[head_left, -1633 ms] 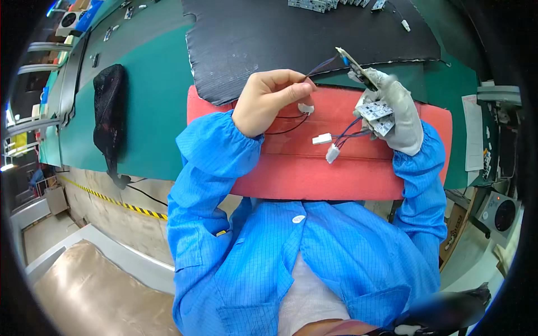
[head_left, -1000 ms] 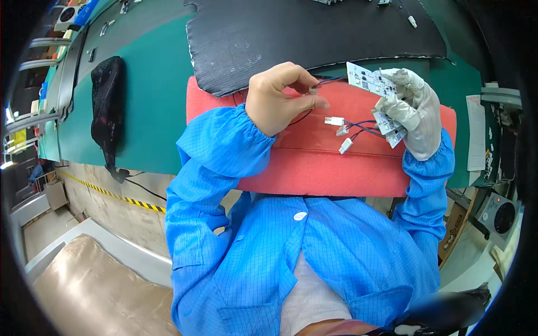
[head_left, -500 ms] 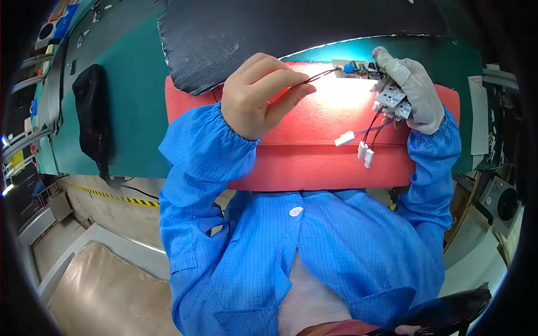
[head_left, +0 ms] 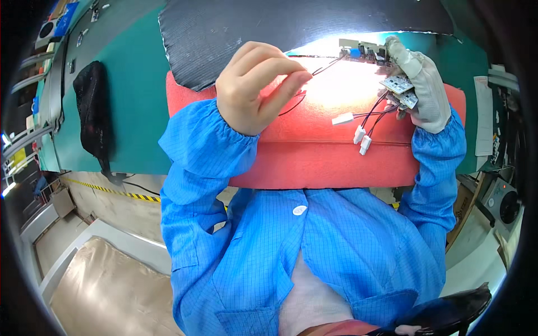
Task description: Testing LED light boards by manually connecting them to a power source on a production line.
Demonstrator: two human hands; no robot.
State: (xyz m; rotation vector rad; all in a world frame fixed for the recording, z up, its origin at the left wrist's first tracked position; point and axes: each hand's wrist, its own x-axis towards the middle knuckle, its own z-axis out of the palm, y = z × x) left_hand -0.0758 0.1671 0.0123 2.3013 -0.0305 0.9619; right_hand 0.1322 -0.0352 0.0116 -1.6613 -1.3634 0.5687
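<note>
Table (head_left: 137, 123): green and big.
Floor (head_left: 123, 214): pale, a bit dirty.
Stripes (head_left: 143, 196): yellow and black, on the floor.
Cushion (head_left: 112, 291): shiny brown, low on the left.
Light (head_left: 8, 190): small, white, far left.

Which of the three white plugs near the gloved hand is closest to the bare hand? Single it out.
The leftmost plug: it lies nearly sideways, while the middle plug and lowest plug point steeply downward.

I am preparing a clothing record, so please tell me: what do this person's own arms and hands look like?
The loose, bright blue fabric sleeves have a fine dark grid pattern and gather at the wrists. The left hand is bare; the right hand wears a wrinkled, off-white fabric glove.
</note>
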